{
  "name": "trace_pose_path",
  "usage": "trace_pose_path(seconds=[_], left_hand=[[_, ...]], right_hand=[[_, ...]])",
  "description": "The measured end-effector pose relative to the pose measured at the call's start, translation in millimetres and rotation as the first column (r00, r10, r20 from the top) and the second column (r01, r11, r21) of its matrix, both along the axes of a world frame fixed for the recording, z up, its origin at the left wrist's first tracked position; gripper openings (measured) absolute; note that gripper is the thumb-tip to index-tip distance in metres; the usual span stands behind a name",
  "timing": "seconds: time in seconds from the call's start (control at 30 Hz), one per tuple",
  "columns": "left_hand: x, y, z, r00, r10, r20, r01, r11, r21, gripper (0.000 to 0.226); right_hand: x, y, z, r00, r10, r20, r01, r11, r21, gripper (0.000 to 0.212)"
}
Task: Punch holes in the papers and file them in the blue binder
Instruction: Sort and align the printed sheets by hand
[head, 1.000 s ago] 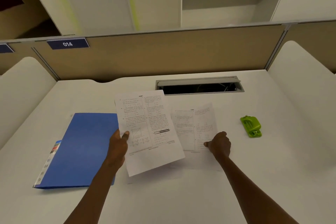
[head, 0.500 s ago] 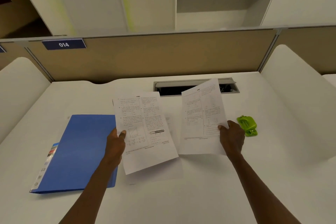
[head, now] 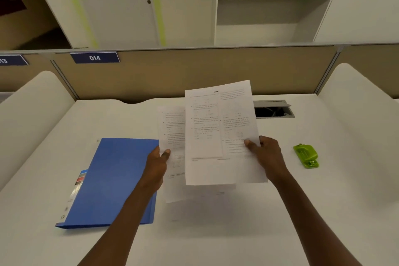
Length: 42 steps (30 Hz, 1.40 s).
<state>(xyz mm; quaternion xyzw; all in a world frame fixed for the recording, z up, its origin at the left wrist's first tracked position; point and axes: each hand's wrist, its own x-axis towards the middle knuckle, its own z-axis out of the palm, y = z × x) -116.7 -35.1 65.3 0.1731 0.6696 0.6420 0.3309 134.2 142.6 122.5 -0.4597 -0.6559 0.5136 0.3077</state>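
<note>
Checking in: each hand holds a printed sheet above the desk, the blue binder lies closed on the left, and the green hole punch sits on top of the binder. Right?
Not quite. The head view shows the green hole punch on the bare desk to the right, beyond the right hand, not on the blue binder. The rest holds: the left hand also holds a sheet.

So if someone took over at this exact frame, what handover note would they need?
Left hand: pinching the rear sheet at its left edge.
Right hand: holding the front sheet, which overlaps the rear one, above the desk.
Blue binder: closed, flat on the left.
Green hole punch: on the right, untouched.
Done: sheets picked up.
Left: align, punch, open binder, file.
</note>
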Motion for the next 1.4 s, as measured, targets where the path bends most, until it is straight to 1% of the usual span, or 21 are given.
trace_pose_path(seconds=[0.07, 0.13, 0.23, 0.3, 0.4, 0.5, 0.6, 0.7, 0.8, 0.93, 1.03, 1.13, 1.2, 1.23, 1.27, 1.33, 1.4], left_hand=[[2.2, 2.2, 2.9, 0.999, -0.032, 0.031, 0.031, 0.999, 0.036, 0.033], [0.9, 4.2, 6.5, 0.996, -0.065, 0.067, 0.060, 0.996, 0.068, 0.035], [0.3, 5.3, 14.2, 0.986, -0.140, 0.094, 0.129, 0.984, 0.120, 0.031], [0.5, 5.4, 15.9, 0.980, -0.162, 0.117, 0.146, 0.980, 0.132, 0.027], [-2.0, 7.5, 14.5, 0.974, -0.159, 0.164, 0.138, 0.982, 0.127, 0.025], [-6.2, 11.5, 12.1, 0.972, -0.107, 0.211, 0.090, 0.992, 0.090, 0.023], [-9.0, 17.4, 8.0, 0.959, -0.025, 0.281, 0.014, 0.999, 0.043, 0.028], [-10.0, 20.5, 6.0, 0.969, -0.051, 0.242, 0.044, 0.998, 0.035, 0.030], [-11.6, 19.9, 1.3, 0.985, -0.109, 0.131, 0.100, 0.992, 0.078, 0.018], [-15.3, 17.9, -8.3, 0.991, -0.123, 0.046, 0.123, 0.992, 0.020, 0.031], [-19.6, 16.9, -13.2, 0.992, -0.122, 0.014, 0.122, 0.992, -0.021, 0.036], [-25.3, 14.1, -15.2, 0.994, -0.089, -0.057, 0.087, 0.996, -0.033, 0.037], [-30.8, 9.6, -15.9, 0.994, -0.065, -0.091, 0.062, 0.997, -0.035, 0.035], [-33.9, 6.8, -16.3, 0.993, -0.057, -0.099, 0.053, 0.998, -0.038, 0.033], [-37.4, 3.7, -16.6, 0.993, -0.050, -0.104, 0.046, 0.998, -0.043, 0.033], [-43.9, -2.5, -16.2, 0.993, -0.039, -0.110, 0.033, 0.998, -0.053, 0.032], [-49.5, -7.5, -14.8, 0.992, -0.029, -0.121, 0.021, 0.998, -0.062, 0.032]], right_hand=[[-10.8, -7.7, -4.4, 0.999, 0.045, -0.006, -0.045, 0.998, -0.040, 0.006], [-21.5, -13.0, -9.8, 0.997, 0.082, 0.010, -0.081, 0.995, -0.055, 0.009], [-31.1, -17.0, -18.5, 0.995, 0.099, 0.029, -0.097, 0.993, -0.061, 0.023], [-35.6, -18.8, -23.7, 0.996, 0.084, 0.020, -0.082, 0.994, -0.072, 0.035], [-42.5, -19.6, -27.5, 0.997, 0.075, 0.002, -0.075, 0.995, -0.060, 0.042], [-48.9, -18.7, -28.8, 0.996, 0.093, 0.013, -0.093, 0.995, -0.024, 0.037], [-53.8, -17.5, -32.9, 0.992, 0.108, 0.058, -0.108, 0.994, 0.014, 0.032], [-58.4, -17.4, -38.0, 0.991, 0.112, 0.077, -0.115, 0.993, 0.035, 0.033], [-63.3, -17.3, -41.8, 0.991, 0.107, 0.079, -0.109, 0.994, 0.028, 0.038], [-69.0, -18.4, -46.5, 0.988, 0.117, 0.105, -0.118, 0.993, 0.009, 0.044], [-71.7, -18.2, -53.1, 0.987, 0.117, 0.112, -0.115, 0.993, -0.021, 0.041], [-73.0, -17.7, -65.1, 0.993, 0.015, 0.121, -0.006, 0.997, -0.078, 0.034], [-71.0, -18.2, -78.5, 0.981, -0.058, 0.184, 0.074, 0.994, -0.082, 0.032], [-68.4, -18.7, -86.7, 0.965, -0.061, 0.255, 0.080, 0.995, -0.063, 0.031], [-65.4, -20.1, -94.9, 0.935, -0.041, 0.353, 0.060, 0.997, -0.041, 0.033], [-61.1, -25.2, -111.5, 0.836, 0.036, 0.547, -0.038, 0.999, -0.008, 0.047], [-60.1, -34.6, -124.7, 0.731, 0.075, 0.678, -0.126, 0.992, 0.027, 0.060]])
